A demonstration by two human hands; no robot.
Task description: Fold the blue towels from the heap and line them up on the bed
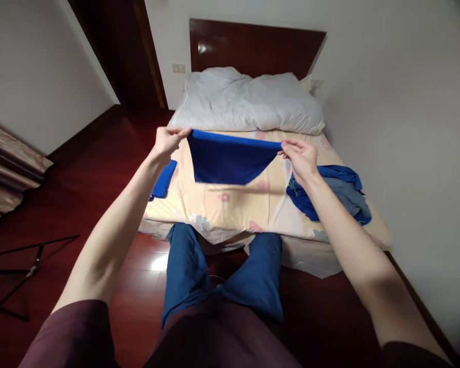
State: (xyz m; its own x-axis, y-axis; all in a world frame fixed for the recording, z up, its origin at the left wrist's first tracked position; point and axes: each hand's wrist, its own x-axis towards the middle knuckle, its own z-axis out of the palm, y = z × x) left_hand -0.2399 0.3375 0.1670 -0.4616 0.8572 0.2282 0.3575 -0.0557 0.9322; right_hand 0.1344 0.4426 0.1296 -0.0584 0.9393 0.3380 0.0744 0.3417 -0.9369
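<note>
A blue cloth (230,158) hangs stretched between my two hands above the bed. My left hand (169,140) pinches its upper left corner. The upper right corner is held between the thumb and fingers of my right hand (299,154). Its top edge is nearly straight and dips slightly to the right, while the lower edge hangs free. Partly behind my left forearm, a folded blue cloth (164,179) lies on the bed's left side. Beyond my right wrist sits a crumpled heap of blue and grey-blue cloth (341,191), partly covered by my forearm.
The bed (222,209) has a pale yellow flowered sheet. A bunched light grey quilt (249,102) lies against the dark wooden headboard (256,46). On the floor at left stand black tripod legs (32,271), near a curtain (11,174). A wall runs along the right.
</note>
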